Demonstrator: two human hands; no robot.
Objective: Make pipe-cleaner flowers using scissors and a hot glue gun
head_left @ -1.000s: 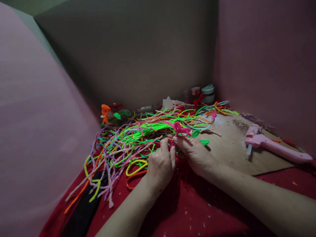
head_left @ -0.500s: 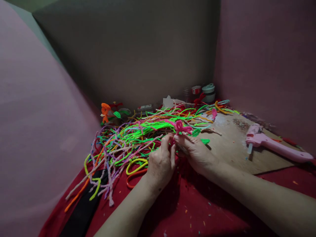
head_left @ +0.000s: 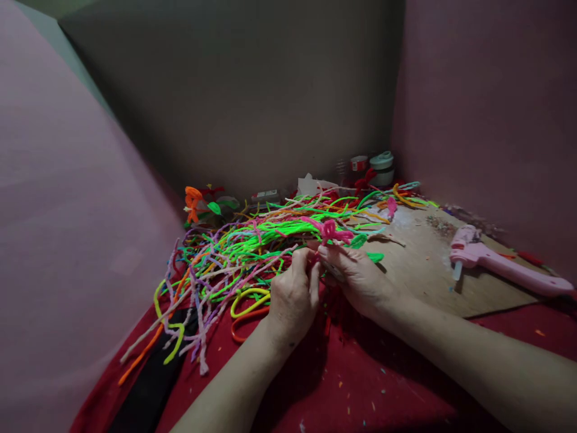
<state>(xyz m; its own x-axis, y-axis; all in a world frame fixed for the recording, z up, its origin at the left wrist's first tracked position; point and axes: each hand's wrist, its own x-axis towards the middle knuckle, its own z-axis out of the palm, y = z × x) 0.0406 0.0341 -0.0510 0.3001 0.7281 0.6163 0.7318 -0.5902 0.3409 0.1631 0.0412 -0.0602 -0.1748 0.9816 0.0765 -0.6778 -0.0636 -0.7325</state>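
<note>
Both hands meet over the front of a heap of fuzzy pipe cleaners (head_left: 265, 237). My left hand (head_left: 295, 294) is closed, thumb and fingers pinching the lower part of a pink pipe-cleaner flower (head_left: 330, 230). Its looped petals stick up above the fingertips. My right hand (head_left: 354, 270) is closed on the same flower from the right, just below the petals. The exact grip between the fingertips is partly hidden. Green pipe-cleaner leaves (head_left: 375, 257) show beside and behind my right hand.
A pink glue gun (head_left: 509, 267) lies on a wooden board (head_left: 419, 258) at the right. Scissors with yellow and orange handles (head_left: 246, 308) lie left of my hands on the red cloth (head_left: 342, 391). An orange flower (head_left: 193, 203) and a lidded jar (head_left: 382, 165) stand at the back.
Hardly anything differs. The pink flower and the fingertips have shifted very slightly; both hands keep hold of it.
</note>
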